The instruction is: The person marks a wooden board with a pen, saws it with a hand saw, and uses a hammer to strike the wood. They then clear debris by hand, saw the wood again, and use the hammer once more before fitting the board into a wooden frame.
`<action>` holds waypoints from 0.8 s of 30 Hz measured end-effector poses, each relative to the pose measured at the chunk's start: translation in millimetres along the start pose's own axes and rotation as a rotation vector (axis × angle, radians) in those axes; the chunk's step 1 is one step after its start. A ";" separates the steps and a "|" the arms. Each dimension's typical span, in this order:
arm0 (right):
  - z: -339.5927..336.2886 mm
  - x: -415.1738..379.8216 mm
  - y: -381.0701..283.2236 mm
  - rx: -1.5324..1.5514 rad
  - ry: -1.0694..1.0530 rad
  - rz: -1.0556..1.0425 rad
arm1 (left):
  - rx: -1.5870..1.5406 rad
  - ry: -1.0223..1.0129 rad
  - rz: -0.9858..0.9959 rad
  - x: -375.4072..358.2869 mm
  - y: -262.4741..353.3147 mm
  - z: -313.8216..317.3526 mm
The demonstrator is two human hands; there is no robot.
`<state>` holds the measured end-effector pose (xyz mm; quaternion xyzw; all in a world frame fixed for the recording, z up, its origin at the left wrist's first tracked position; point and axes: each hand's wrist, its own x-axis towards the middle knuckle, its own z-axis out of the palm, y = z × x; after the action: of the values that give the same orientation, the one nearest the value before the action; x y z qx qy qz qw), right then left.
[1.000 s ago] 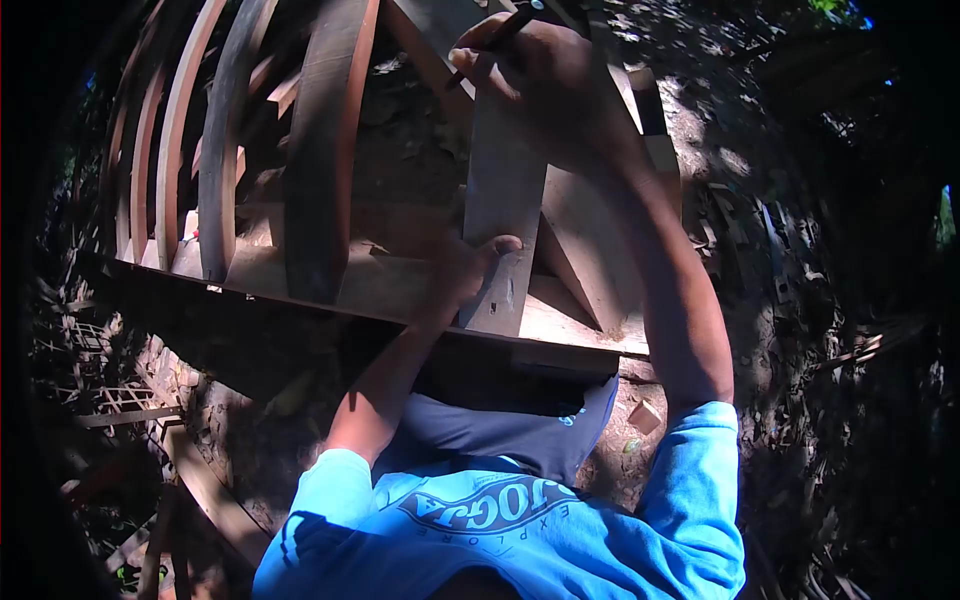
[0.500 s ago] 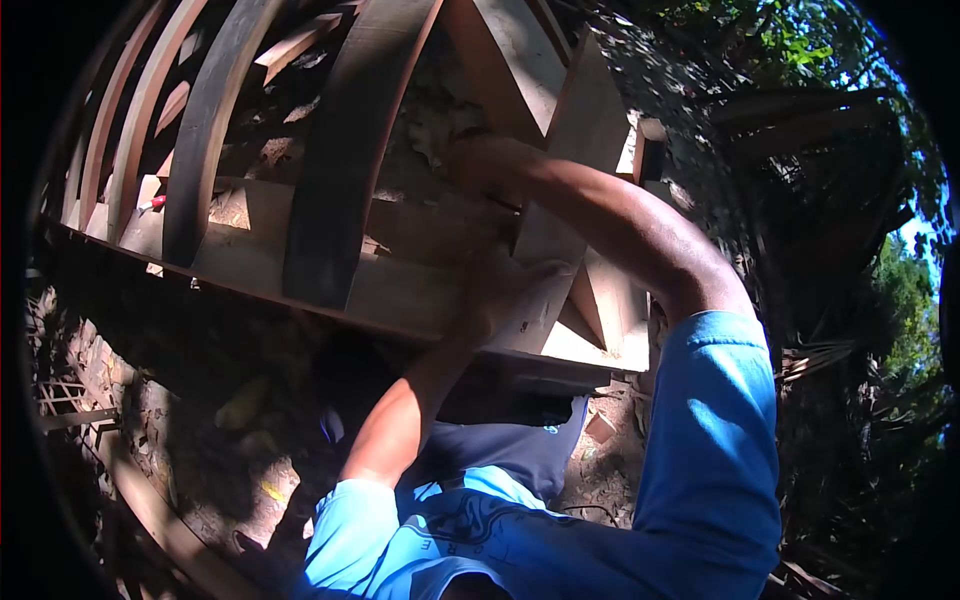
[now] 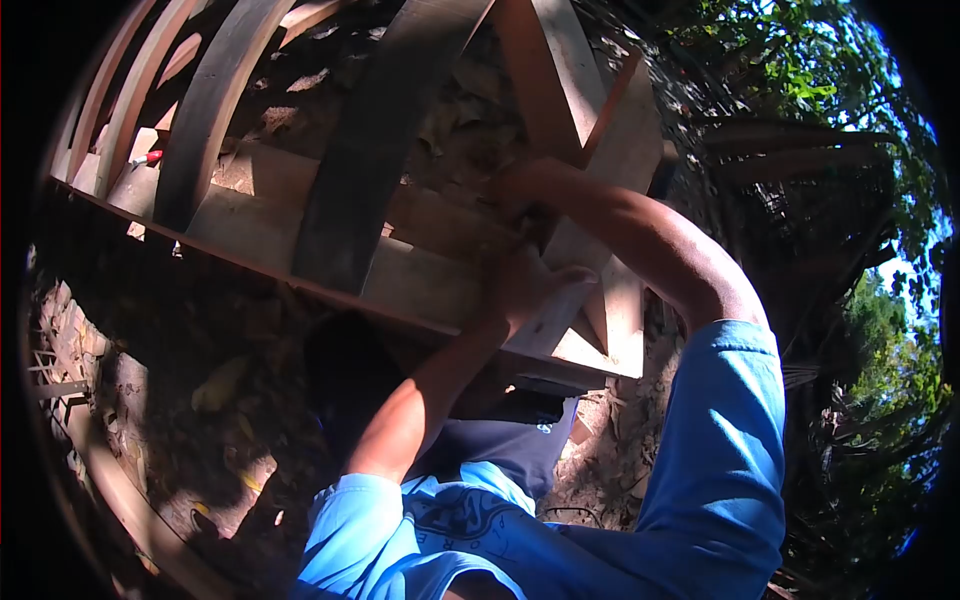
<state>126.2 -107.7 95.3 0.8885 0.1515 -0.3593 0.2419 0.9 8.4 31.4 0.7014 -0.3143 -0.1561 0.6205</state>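
Observation:
My left hand [image 3: 515,285] lies at the near end of a slanted wooden board [image 3: 570,255]. Its thumb stretches across the board's face, and the fingers curl over the edge into shadow. Beyond it, my right hand [image 3: 515,188] reaches over the same board to its left side. Deep shade hides the right fingers and whatever they may touch. Both hands are at the right end of a wooden frame, whose long bottom rail [image 3: 420,290] carries several crosspieces. A dark wide crosspiece [image 3: 365,140] stands left of my hands.
Another slanted board [image 3: 565,70] meets the first one higher up. A small red object [image 3: 150,157] rests among the slats at the left. Leaf-littered soil [image 3: 230,400] surrounds the frame, with a long timber [image 3: 130,490] at lower left. Green foliage [image 3: 800,60] grows at upper right.
The view has shifted slightly, so the frame sits differently in the picture. Both hands stay at the slanted board, which now leans a little further right at its top.

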 end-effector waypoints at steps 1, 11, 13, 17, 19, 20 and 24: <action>-16.5 -11.7 -5.7 0.001 -0.028 0.002 | -0.027 -0.029 -0.047 -0.5 2.6 -1.4; -38.9 -11.5 57.9 -0.175 0.096 -0.258 | -0.248 -0.022 -0.039 -1.1 7.1 -2.3; -43.8 -19.2 54.8 -0.275 0.110 -0.400 | -0.177 0.011 -0.043 0.0 8.6 -1.0; -16.4 10.1 43.6 -0.041 -0.012 -0.251 | -0.037 -0.138 -0.241 5.2 17.9 -9.0; -23.0 -3.4 13.0 0.158 -0.129 0.036 | 0.038 -0.120 -0.304 6.9 17.8 -5.0; -39.0 -32.6 -13.0 0.162 -0.154 0.115 | 0.077 -0.115 -0.329 8.8 17.6 -2.1; -1.1 5.9 -5.9 -0.199 -0.007 -0.025 | 0.167 0.068 -0.212 7.6 1.2 14.5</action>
<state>128.3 -101.6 89.8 0.8569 0.1966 -0.3484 0.3252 -2.5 -7.7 31.3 0.7848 -0.2291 -0.1700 0.5501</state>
